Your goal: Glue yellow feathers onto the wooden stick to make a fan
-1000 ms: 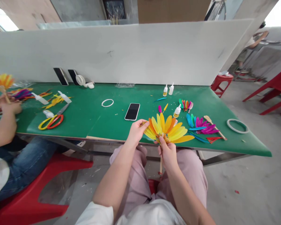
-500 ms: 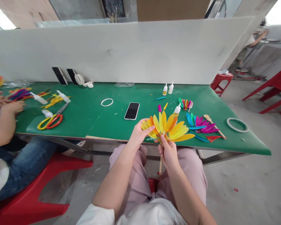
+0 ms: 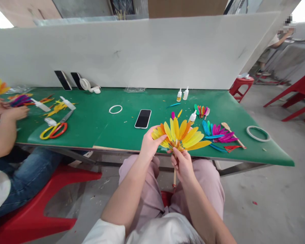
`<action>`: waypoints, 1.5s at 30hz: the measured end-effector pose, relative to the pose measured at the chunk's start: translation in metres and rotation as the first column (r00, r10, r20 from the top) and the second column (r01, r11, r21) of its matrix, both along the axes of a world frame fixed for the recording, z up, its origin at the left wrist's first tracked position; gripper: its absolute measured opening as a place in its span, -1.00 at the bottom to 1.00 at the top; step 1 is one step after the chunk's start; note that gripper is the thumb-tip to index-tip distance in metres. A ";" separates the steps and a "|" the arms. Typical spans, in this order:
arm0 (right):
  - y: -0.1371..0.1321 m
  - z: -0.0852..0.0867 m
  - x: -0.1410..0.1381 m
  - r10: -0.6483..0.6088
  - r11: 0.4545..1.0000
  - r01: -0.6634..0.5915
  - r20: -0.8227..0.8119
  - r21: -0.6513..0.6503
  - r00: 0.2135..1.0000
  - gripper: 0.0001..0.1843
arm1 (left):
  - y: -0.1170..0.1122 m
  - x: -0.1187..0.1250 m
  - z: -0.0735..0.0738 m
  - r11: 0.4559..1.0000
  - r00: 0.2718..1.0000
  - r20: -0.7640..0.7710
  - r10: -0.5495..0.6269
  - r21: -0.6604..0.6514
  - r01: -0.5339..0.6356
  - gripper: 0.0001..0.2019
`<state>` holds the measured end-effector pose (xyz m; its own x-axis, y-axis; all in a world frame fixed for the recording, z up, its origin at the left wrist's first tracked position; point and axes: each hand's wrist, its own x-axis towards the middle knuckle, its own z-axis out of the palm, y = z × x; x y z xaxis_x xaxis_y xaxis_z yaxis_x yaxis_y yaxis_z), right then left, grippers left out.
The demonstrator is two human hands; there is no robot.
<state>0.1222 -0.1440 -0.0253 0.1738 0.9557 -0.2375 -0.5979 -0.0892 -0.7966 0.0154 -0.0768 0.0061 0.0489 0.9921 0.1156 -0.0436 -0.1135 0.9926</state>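
Between my hands is a feather fan point(image 3: 177, 132) of yellow and orange feathers, spread out, with a wooden stick handle point(image 3: 174, 179) pointing down toward my lap. My left hand point(image 3: 152, 142) pinches the feathers at the fan's left side, thumb in front. With thumb and fingers closed, my right hand point(image 3: 182, 160) grips the base where the feathers meet the stick. Just behind the fan stands a glue bottle point(image 3: 192, 117). To its right lie magenta and blue feathers point(image 3: 220, 133) and a wooden stick point(image 3: 233, 136).
On the green table point(image 3: 101, 125) are a phone point(image 3: 143, 119), a white ring point(image 3: 115, 109), scissors point(image 3: 56, 127), two glue bottles point(image 3: 182, 94), small colourful feathers point(image 3: 201, 110) and a tape roll point(image 3: 258, 133). A co-worker's hands point(image 3: 11, 113) hold another feather fan at the left. A white panel point(image 3: 132, 54) stands behind.
The view has shifted very slightly. My hands keep nearly the same hold on the feather fan, and the things on the table stay where they were.
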 end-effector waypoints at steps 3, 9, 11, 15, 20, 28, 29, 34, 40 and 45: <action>0.000 0.000 -0.002 -0.029 1.000 0.029 0.011 0.000 1.000 -0.69 | -0.001 0.001 0.002 1.000 1.000 -0.005 0.012 0.010 -0.012 -0.60; 0.002 -0.004 -0.004 -0.070 0.998 0.070 0.012 -0.001 0.998 -0.69 | -0.002 -0.001 0.003 0.999 0.999 0.037 -0.003 -0.041 0.004 -0.47; 0.002 -0.003 -0.003 -0.070 0.998 0.070 0.004 -0.003 0.998 -0.69 | -0.004 0.000 -0.001 0.993 0.988 0.147 -0.037 -0.107 0.053 -0.34; 0.002 -0.004 -0.001 -0.032 0.999 0.032 -0.010 -0.013 0.999 -0.68 | -0.014 0.012 -0.018 0.951 0.921 0.369 -0.124 -0.222 0.217 -0.35; 0.001 -0.013 0.002 0.046 0.997 -0.046 -0.005 -0.055 0.999 -0.66 | -0.022 0.029 -0.037 0.915 0.906 0.415 -0.078 -0.330 0.230 -0.51; -0.004 -0.017 0.007 0.093 0.992 -0.088 0.042 -0.092 0.995 -0.62 | -0.020 0.037 -0.037 0.923 0.925 0.372 0.078 -0.378 0.075 -0.57; -0.004 -0.018 0.007 0.088 0.992 -0.083 0.052 -0.093 0.995 -0.63 | -0.021 0.037 -0.036 0.920 0.927 0.369 0.068 -0.383 0.086 -0.56; -0.004 -0.024 0.009 0.093 0.991 -0.083 0.088 -0.106 0.992 -0.63 | -0.025 0.040 -0.036 0.906 0.938 0.348 -0.004 -0.396 0.151 -0.53; -0.005 -0.023 0.007 0.125 0.986 -0.112 0.112 -0.120 0.986 -0.60 | -0.026 0.042 -0.037 0.875 0.939 0.339 0.051 -0.469 0.121 -0.52; -0.005 -0.020 0.017 0.066 0.991 -0.046 0.165 -0.124 0.984 -0.61 | -0.024 0.039 -0.037 0.922 0.915 0.396 0.078 -0.378 0.085 -0.57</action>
<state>0.1387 -0.1490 -0.0452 0.1677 0.9318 -0.3219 -0.4474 -0.2190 -0.8671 0.0542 -0.1005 -0.0307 0.0836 0.9622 -0.2593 -0.4412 0.2691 0.8561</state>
